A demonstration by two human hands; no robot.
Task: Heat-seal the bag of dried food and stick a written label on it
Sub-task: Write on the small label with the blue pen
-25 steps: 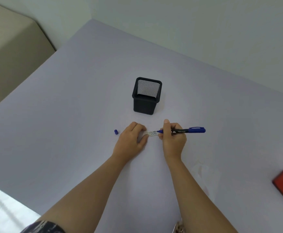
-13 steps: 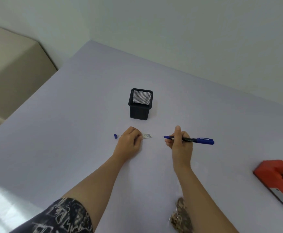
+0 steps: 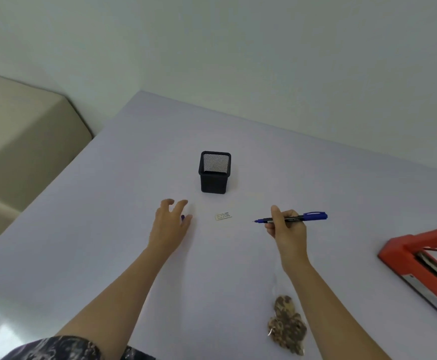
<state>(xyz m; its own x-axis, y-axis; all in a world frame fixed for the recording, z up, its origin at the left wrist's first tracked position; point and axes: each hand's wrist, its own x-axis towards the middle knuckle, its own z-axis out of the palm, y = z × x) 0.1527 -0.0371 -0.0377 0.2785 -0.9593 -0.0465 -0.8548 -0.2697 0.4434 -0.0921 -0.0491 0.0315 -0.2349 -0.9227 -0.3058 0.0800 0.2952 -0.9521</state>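
The left hand (image 3: pixel 170 226) has let go of the label (image 3: pixel 223 216) (now bare on the table (image 3: pixel 108 229)), fingers spread above the cap (image 3: pixel 183 217), while the right hand (image 3: pixel 286 227), drawn aside, pinches the pen (image 3: pixel 294 218).

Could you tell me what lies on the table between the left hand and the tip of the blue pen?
In the head view, only the small written label lies between the left hand and the pen, flat and untouched.
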